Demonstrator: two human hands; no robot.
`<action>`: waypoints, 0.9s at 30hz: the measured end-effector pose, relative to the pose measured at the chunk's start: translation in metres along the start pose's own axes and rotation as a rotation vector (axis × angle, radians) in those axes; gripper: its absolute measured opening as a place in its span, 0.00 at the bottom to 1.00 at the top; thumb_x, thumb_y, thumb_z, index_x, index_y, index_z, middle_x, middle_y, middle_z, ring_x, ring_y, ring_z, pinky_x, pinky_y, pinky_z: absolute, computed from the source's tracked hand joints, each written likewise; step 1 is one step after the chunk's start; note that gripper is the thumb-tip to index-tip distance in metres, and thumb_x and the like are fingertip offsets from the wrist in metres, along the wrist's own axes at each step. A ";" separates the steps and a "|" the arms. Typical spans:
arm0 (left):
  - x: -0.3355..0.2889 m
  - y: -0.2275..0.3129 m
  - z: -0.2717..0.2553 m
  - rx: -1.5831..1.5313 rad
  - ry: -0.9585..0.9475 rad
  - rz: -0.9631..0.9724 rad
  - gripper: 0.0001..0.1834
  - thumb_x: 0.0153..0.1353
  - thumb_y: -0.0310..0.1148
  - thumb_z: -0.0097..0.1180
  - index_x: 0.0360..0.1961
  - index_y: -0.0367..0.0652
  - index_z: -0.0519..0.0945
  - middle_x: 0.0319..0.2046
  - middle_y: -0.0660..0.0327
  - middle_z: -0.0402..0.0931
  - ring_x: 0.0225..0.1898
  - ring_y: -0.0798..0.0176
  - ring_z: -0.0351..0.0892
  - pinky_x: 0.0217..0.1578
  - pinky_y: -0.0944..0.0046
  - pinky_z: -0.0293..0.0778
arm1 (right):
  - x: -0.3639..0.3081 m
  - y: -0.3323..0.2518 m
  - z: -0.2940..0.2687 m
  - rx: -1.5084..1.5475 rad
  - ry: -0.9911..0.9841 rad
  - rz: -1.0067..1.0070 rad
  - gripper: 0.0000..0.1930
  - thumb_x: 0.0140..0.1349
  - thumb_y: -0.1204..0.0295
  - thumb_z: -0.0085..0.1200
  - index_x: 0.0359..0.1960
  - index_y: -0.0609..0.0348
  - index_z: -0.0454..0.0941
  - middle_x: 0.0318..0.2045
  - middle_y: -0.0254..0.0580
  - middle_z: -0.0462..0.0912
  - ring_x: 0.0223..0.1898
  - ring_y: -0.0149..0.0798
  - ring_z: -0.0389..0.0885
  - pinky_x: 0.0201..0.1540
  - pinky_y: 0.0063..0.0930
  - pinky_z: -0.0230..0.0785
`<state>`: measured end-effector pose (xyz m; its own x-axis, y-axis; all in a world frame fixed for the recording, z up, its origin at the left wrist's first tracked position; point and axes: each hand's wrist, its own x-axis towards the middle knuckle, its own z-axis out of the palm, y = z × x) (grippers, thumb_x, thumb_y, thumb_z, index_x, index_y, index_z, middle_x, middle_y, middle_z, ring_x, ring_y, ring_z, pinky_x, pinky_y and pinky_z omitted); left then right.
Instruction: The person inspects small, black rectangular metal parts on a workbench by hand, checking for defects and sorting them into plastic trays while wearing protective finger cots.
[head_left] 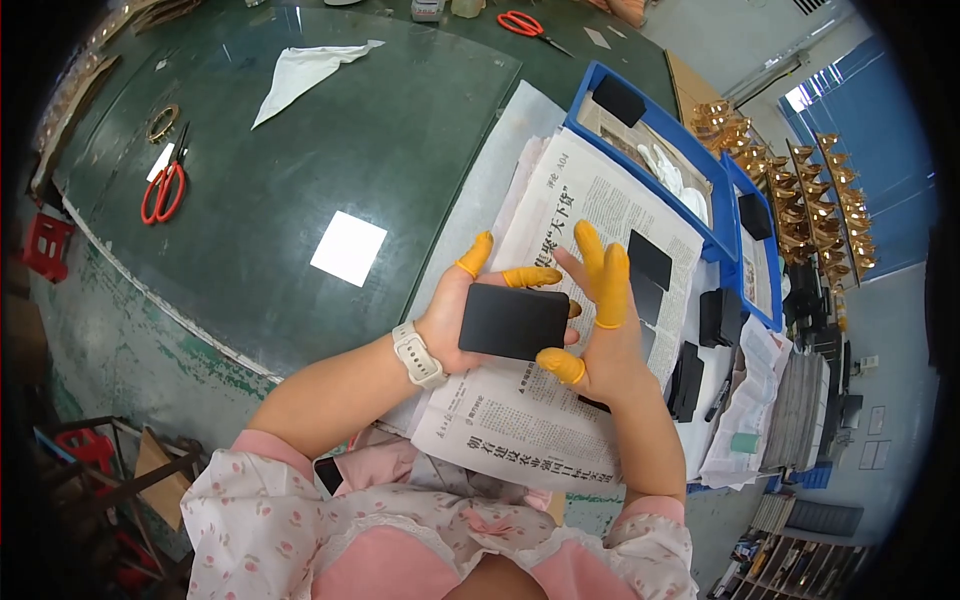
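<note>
My left hand [447,315] holds a flat black rectangular piece [514,322] with rounded corners, its fingers passing behind the piece. Yellow finger cots cover several fingertips on both hands. Just to the right, my right hand [612,350] has its fingers stretched up and apart, and its thumb is at the piece's lower right corner; whether it touches cannot be made out. Beneath both hands lies a spread newspaper [480,425]. Other black rectangular pieces [650,258] rest on it, partly hidden by my right hand.
Blue trays [648,170] along the right hold black pieces and white gloves [672,182]. Black cases [686,380] and a paper stack [797,405] stand nearer. On the green table [400,110] are red-handled scissors [165,185], a white square [348,248], a cloth [305,78] and a tape roll [162,123].
</note>
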<state>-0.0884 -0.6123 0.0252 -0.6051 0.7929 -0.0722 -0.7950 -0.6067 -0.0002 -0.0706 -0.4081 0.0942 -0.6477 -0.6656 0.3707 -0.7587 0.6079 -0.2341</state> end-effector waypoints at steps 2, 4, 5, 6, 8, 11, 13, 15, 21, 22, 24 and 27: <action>-0.001 0.000 0.003 0.084 0.010 -0.001 0.49 0.70 0.74 0.30 0.67 0.39 0.72 0.62 0.46 0.75 0.62 0.46 0.77 0.67 0.44 0.69 | -0.002 -0.006 0.001 0.286 -0.009 0.107 0.68 0.50 0.34 0.68 0.81 0.51 0.35 0.68 0.58 0.72 0.72 0.60 0.68 0.74 0.45 0.54; -0.003 0.000 0.008 0.034 0.098 0.016 0.49 0.70 0.74 0.30 0.66 0.39 0.72 0.62 0.45 0.75 0.62 0.46 0.77 0.67 0.45 0.68 | 0.004 -0.021 0.005 0.349 -0.049 0.099 0.67 0.50 0.32 0.66 0.80 0.55 0.40 0.68 0.56 0.73 0.69 0.57 0.72 0.75 0.47 0.53; -0.004 0.000 0.008 0.034 0.099 0.015 0.49 0.70 0.74 0.30 0.66 0.39 0.72 0.62 0.45 0.75 0.62 0.46 0.77 0.67 0.45 0.68 | 0.007 -0.027 0.008 0.238 -0.114 -0.006 0.66 0.49 0.32 0.66 0.79 0.57 0.44 0.68 0.53 0.73 0.67 0.55 0.74 0.76 0.48 0.51; -0.004 -0.001 0.009 0.075 0.096 0.006 0.47 0.70 0.72 0.34 0.68 0.39 0.71 0.63 0.46 0.75 0.63 0.46 0.76 0.67 0.45 0.68 | 0.009 -0.030 0.010 0.126 -0.179 -0.110 0.65 0.49 0.32 0.66 0.79 0.60 0.47 0.67 0.51 0.74 0.65 0.53 0.77 0.76 0.50 0.50; -0.005 -0.002 0.011 0.114 0.095 0.000 0.46 0.71 0.70 0.37 0.70 0.39 0.70 0.64 0.46 0.74 0.63 0.47 0.76 0.66 0.46 0.69 | 0.011 -0.029 0.011 0.094 -0.180 -0.143 0.62 0.50 0.32 0.66 0.76 0.64 0.53 0.64 0.47 0.77 0.63 0.51 0.79 0.78 0.55 0.44; -0.002 0.000 0.011 0.043 0.079 -0.001 0.50 0.69 0.75 0.31 0.68 0.39 0.71 0.61 0.46 0.76 0.62 0.49 0.77 0.66 0.50 0.70 | 0.022 -0.018 -0.005 0.046 -0.259 0.250 0.60 0.51 0.33 0.65 0.75 0.62 0.55 0.61 0.45 0.79 0.65 0.52 0.76 0.78 0.62 0.32; -0.002 -0.001 0.006 0.033 0.092 0.003 0.49 0.69 0.75 0.32 0.67 0.40 0.72 0.60 0.47 0.77 0.61 0.49 0.78 0.65 0.50 0.71 | 0.019 -0.017 -0.002 -0.014 -0.168 0.163 0.60 0.50 0.34 0.66 0.75 0.61 0.55 0.61 0.45 0.79 0.64 0.52 0.76 0.78 0.64 0.31; -0.004 -0.002 0.007 0.019 0.112 0.004 0.47 0.69 0.74 0.33 0.66 0.41 0.73 0.59 0.48 0.78 0.60 0.49 0.78 0.64 0.50 0.72 | 0.020 -0.022 0.002 -0.004 -0.081 0.044 0.58 0.49 0.40 0.71 0.75 0.59 0.56 0.61 0.43 0.79 0.63 0.53 0.77 0.77 0.69 0.31; -0.004 0.001 0.004 0.059 0.189 0.050 0.42 0.72 0.68 0.38 0.67 0.41 0.72 0.61 0.50 0.77 0.61 0.49 0.78 0.63 0.47 0.71 | 0.024 -0.026 0.012 0.083 -0.076 0.050 0.55 0.46 0.54 0.77 0.74 0.58 0.58 0.58 0.40 0.82 0.62 0.49 0.77 0.77 0.67 0.37; -0.002 0.001 -0.002 0.025 0.123 0.034 0.42 0.72 0.68 0.38 0.67 0.42 0.73 0.61 0.50 0.77 0.60 0.49 0.78 0.63 0.46 0.71 | 0.023 -0.025 0.013 0.081 -0.078 0.052 0.55 0.46 0.54 0.77 0.74 0.58 0.58 0.58 0.40 0.82 0.62 0.49 0.77 0.77 0.67 0.37; 0.000 0.000 0.003 -0.011 0.055 0.015 0.42 0.72 0.68 0.38 0.67 0.42 0.73 0.61 0.50 0.77 0.60 0.50 0.78 0.63 0.46 0.71 | 0.020 -0.019 0.014 0.116 -0.052 0.002 0.55 0.45 0.55 0.78 0.74 0.58 0.58 0.56 0.39 0.83 0.59 0.48 0.79 0.77 0.66 0.37; -0.002 -0.001 0.009 0.014 0.154 0.053 0.42 0.72 0.68 0.39 0.67 0.41 0.73 0.60 0.48 0.78 0.59 0.50 0.79 0.63 0.47 0.71 | 0.020 -0.020 -0.001 0.232 0.021 0.020 0.55 0.43 0.57 0.79 0.73 0.60 0.60 0.54 0.42 0.83 0.56 0.47 0.80 0.77 0.62 0.41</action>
<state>-0.0870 -0.6126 0.0346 -0.6330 0.7410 -0.2240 -0.7634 -0.6456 0.0217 -0.0684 -0.4335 0.1071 -0.6628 -0.6440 0.3821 -0.7432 0.5031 -0.4411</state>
